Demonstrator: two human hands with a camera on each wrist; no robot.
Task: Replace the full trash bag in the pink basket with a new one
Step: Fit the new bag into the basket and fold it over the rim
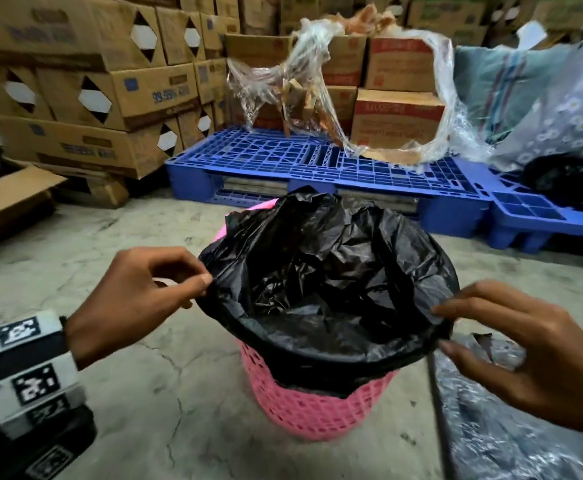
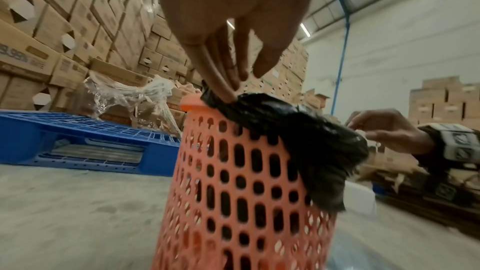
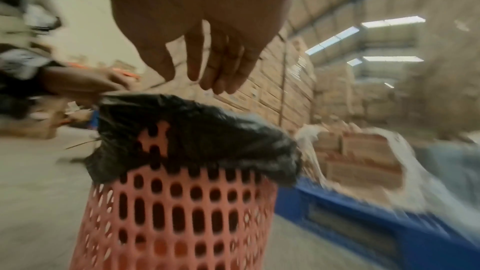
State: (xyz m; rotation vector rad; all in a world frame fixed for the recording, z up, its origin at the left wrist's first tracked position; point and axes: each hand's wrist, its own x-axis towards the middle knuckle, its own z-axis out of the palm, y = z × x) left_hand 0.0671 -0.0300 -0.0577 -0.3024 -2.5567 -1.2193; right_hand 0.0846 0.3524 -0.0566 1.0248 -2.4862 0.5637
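Black bag (image 1: 324, 289) lines pink basket (image 1: 317, 407) between hands; left hand (image 1: 134, 299) and right hand (image 1: 539, 358) pinch its rim.

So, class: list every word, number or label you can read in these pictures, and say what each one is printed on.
"99.99%": blue print on a brown cardboard box in the left stack, head view; the characters after it are blurred.
Red boxes on the blue pallet: red lettering, too blurred to read.
Wrist camera: black-and-white square code markers, no words.
Pink basket, black trash bag: no text.
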